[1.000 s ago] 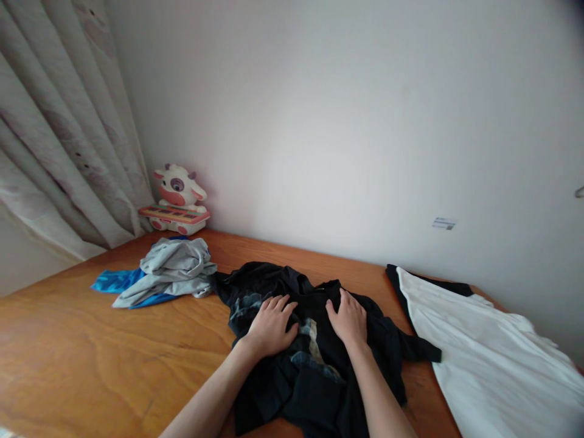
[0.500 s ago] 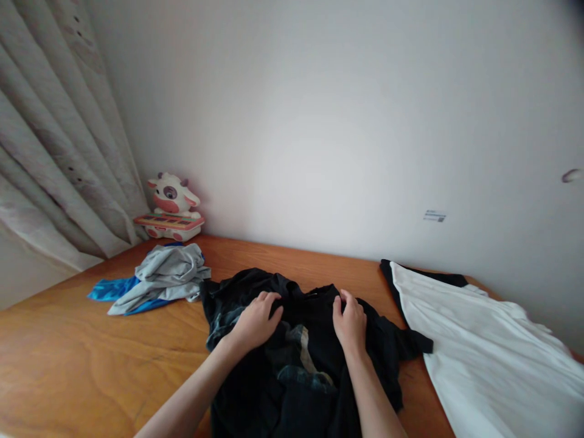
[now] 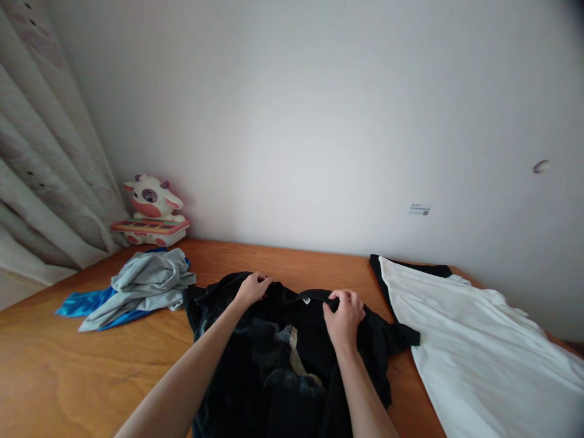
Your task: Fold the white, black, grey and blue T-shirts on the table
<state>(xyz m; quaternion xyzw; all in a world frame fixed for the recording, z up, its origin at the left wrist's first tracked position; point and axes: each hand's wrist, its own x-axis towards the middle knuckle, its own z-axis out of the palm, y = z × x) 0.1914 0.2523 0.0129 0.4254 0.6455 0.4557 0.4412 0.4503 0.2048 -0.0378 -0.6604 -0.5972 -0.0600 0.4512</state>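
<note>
A black T-shirt (image 3: 301,340) with a dark blue and beige print lies spread on the wooden table, its neckline toward the wall. A small white tag (image 3: 306,300) shows at the collar. My left hand (image 3: 253,289) is closed on the cloth at the shirt's left shoulder, its fingertips partly hidden. On the other side of the collar, my right hand (image 3: 345,315) has its fingers curled round the fabric near the right shoulder. The lower hem runs out of view at the bottom.
A crumpled grey and blue garment (image 3: 146,283) lies on the left. Behind it stands a cow-shaped toy piano (image 3: 152,213) beside the curtain (image 3: 41,152). White clothing (image 3: 474,340) over a black piece covers the table's right side, by the wall (image 3: 301,140).
My left hand has moved up to the shirt's shoulder edge and closed there. The collar is pulled straighter and its tag now shows. The view has shifted slightly right.
</note>
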